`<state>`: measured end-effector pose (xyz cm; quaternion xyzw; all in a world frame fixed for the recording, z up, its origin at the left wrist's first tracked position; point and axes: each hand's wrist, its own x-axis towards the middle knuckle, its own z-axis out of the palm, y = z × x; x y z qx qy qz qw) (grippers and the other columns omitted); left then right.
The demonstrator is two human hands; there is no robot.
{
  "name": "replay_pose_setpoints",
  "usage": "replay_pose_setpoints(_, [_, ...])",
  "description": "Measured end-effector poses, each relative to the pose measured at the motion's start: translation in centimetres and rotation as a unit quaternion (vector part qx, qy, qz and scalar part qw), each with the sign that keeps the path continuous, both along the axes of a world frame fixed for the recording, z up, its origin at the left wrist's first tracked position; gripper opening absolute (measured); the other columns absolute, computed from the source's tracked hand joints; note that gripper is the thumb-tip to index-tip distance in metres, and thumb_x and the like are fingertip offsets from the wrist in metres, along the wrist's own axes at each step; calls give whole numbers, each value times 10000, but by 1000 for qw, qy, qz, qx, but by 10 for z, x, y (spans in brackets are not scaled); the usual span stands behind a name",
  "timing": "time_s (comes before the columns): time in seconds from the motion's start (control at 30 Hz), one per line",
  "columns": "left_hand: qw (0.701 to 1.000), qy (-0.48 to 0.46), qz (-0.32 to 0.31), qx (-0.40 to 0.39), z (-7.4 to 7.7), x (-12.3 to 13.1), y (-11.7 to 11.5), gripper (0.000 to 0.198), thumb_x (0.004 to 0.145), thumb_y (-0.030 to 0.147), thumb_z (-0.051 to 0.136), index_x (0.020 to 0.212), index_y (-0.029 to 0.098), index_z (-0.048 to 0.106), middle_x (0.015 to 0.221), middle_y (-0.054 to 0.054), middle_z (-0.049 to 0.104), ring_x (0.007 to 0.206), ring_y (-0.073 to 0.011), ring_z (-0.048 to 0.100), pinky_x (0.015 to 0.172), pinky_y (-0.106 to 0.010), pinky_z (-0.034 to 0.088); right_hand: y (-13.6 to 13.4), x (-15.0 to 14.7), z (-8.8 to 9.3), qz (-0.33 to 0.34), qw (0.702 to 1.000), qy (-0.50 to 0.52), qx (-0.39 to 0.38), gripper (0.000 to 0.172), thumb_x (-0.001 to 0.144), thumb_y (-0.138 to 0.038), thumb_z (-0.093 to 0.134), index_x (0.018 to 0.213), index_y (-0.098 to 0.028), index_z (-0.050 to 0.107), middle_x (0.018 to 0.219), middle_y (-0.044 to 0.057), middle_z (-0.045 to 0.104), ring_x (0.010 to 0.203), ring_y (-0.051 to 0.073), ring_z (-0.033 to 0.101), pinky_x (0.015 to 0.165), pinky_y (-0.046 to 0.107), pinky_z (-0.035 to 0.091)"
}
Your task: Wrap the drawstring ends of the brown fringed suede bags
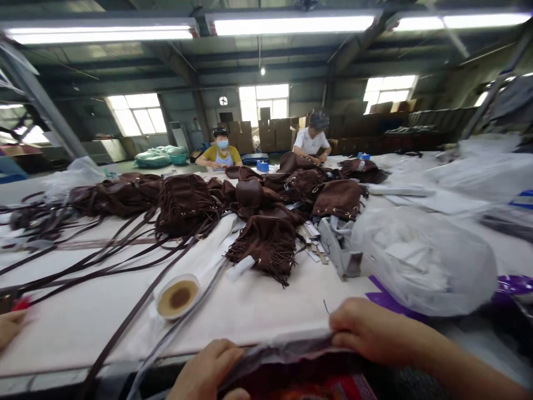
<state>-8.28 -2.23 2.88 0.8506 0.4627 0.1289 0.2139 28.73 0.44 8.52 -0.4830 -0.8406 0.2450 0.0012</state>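
At the table's near edge, my left hand (208, 369) and my right hand (366, 328) grip the rim of a grey plastic bag (287, 349), one at each end. The rim is stretched between them. Inside lies something dark with a red printed patch (353, 386), mostly cut off by the frame. My left fingers are partly hidden by the lower edge of the view. My right thumb and fingers are closed on the plastic. Ahead of my hands lies a brown fringed suede bag (266, 244) with a white tag. A round dish of brownish liquid (179, 297) stands to the left.
Several brown bags (185, 203) and long straps cover the white table (95, 311). A clear plastic bag (425, 261) with white contents and a grey metal holder (339, 250) stand right. Another person's hand (10, 328) shows at far left; two people work across the table.
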Motion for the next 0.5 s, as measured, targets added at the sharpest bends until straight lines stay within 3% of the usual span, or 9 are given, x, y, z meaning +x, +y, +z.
replay_pose_setpoints(0.1, [995,-69,-35,61,12,45,16,638,808,534,709,1368,263,566,1359,-141,612,1231,-315,578,1046,-395,484,22,-64,16,102,984,-103,108,218,878,-298,587,843,-189,772,753,86,756,679,225,688,556,273,394])
replay_pose_setpoints(0.13, [994,-88,-32,57,15,59,20,624,824,523,695,1368,249,561,1372,-145,604,1248,-322,566,1057,-409,474,25,-81,17,152,971,-127,133,185,862,-253,599,878,-178,767,767,93,759,672,231,694,539,276,394])
replay_pose_setpoints(0.23, [990,-126,-21,-54,22,86,27,340,938,437,554,1212,252,632,1194,-78,706,1079,-250,648,939,-328,517,27,-108,12,184,959,-160,147,202,795,-232,680,976,-168,741,837,100,769,682,263,706,507,296,407])
replay_pose_setpoints(0.27, [987,-124,-25,-96,22,89,29,283,972,422,488,1113,246,658,1080,-51,735,977,-220,668,857,-288,524,27,-108,7,186,959,-151,155,200,796,-228,679,979,-169,733,851,98,769,689,264,708,510,298,411])
replay_pose_setpoints(0.33, [986,-94,-28,-136,17,88,29,365,1006,439,382,923,221,662,894,-29,740,822,-192,661,719,-254,491,27,-99,-3,194,958,-118,173,145,835,-225,636,939,-170,720,851,92,766,696,251,709,525,294,409])
replay_pose_setpoints(0.5, [996,-18,46,-75,-13,74,21,440,1006,448,307,756,214,584,742,-37,692,695,-186,603,630,-281,393,39,-52,-40,167,975,-11,147,154,893,-330,632,923,-202,712,872,49,759,804,200,693,667,279,423])
